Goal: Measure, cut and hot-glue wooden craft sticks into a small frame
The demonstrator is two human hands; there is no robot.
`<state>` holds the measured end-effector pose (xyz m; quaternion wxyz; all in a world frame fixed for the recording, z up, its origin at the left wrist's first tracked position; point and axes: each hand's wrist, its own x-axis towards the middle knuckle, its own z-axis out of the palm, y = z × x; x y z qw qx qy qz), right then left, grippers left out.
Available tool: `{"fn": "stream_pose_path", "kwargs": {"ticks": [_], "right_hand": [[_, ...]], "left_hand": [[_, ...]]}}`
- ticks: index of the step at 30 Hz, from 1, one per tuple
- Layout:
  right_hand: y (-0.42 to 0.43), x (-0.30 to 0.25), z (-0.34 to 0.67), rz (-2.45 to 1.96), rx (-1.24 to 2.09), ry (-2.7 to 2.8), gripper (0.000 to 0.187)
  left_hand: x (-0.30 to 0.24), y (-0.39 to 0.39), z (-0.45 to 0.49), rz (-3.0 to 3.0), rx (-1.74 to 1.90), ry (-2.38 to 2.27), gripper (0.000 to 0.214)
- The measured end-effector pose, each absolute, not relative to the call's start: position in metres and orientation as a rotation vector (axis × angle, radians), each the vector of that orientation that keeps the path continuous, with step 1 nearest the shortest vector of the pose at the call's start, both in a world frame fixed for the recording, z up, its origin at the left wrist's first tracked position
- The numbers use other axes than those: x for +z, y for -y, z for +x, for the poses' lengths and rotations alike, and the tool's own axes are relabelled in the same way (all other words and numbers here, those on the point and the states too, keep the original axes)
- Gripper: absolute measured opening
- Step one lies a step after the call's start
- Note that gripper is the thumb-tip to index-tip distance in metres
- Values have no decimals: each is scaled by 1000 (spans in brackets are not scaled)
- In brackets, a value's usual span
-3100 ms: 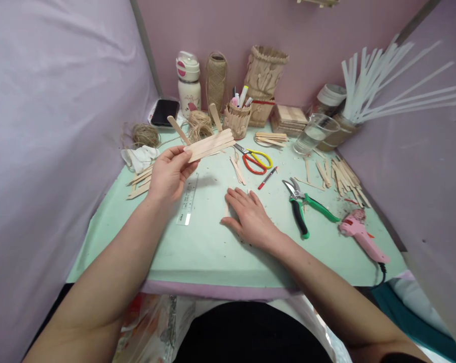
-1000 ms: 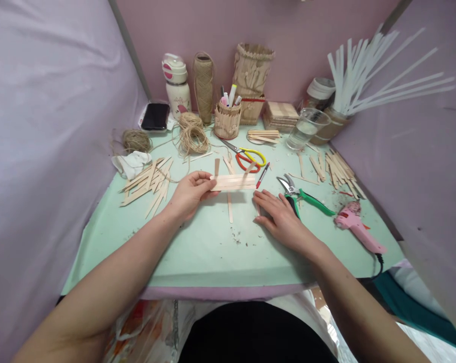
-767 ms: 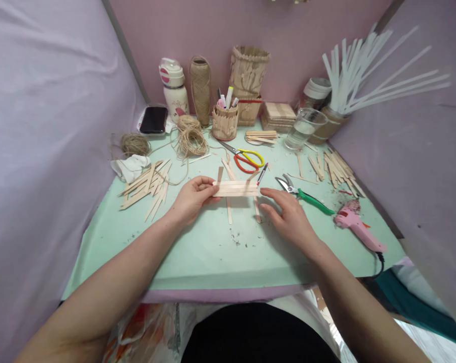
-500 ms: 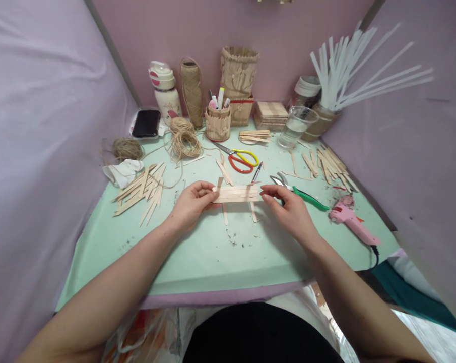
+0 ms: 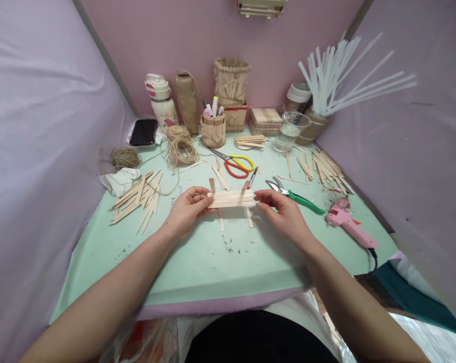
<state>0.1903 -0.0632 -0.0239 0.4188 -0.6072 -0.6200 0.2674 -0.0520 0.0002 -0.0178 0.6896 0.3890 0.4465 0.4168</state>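
Observation:
A small panel of craft sticks [image 5: 231,198], laid side by side, is held level just above the table. My left hand [image 5: 190,209] pinches its left end, thumb on top and fingers curled behind. At the right end, the thumb and fingertips of my right hand [image 5: 278,209] close on the short edge. Two crosswise sticks show past the panel's long sides; the near end of one stick [image 5: 222,221] points toward me. Whether they are joined to the panel is hidden. Beyond my right hand lie green-handled pruning shears [image 5: 305,201].
Loose sticks [image 5: 137,199] lie left, more sticks [image 5: 329,170] right. A pink glue gun [image 5: 348,224] sits near the right edge. Scissors [image 5: 237,164], a twine coil [image 5: 180,146], a pen cup [image 5: 213,130] and a plastic cup of water [image 5: 290,133] stand or lie farther back.
The view has tilted up slightly, so things sit a little lower and farther left. Both hands keep their places at the panel's ends; the panel's tilt differs slightly.

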Motion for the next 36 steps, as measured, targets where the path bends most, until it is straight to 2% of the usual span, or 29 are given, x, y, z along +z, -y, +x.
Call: {"fn": "stream_pose_path", "kwargs": {"ticks": [15, 20, 25, 32, 36], "right_hand": [[64, -29, 191, -1536, 780, 1411, 26], [70, -26, 186, -1600, 617, 1620, 19], [77, -25, 166, -1430, 553, 1960, 18], [70, -19, 156, -1407, 480, 1731, 15], [61, -18, 143, -1339, 87, 1775, 19]], "left_hand": [[-21, -4, -56, 790, 985, -972, 42], [-20, -4, -55, 849, 1128, -987, 43], [-18, -4, -55, 875, 1189, -1001, 42], [-17, -1, -53, 895, 1147, -1007, 45], [-15, 6, -50, 921, 1156, -1013, 45]]}}
